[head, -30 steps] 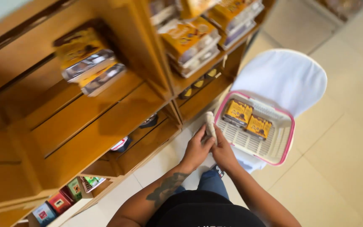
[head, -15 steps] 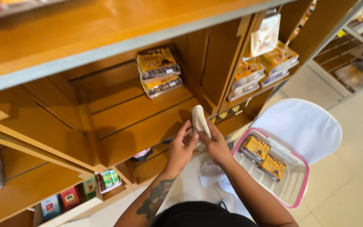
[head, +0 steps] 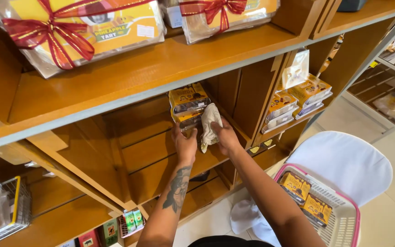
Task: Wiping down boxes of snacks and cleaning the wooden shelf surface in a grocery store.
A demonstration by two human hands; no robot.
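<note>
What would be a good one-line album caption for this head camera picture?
Both hands at a wooden shelf: right hand holds a white cloth, left hand on stacked yellow packs.

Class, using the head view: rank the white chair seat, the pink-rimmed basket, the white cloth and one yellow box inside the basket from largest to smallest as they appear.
1. White chair seat
2. Pink-rimmed basket, partly cut off by the frame
3. White cloth, held by the right hand
4. Yellow box, close to the cloth in apparent size, and the cloth is bunched, so this order is unsure

Bright even light, soft shadows, sharp
</note>
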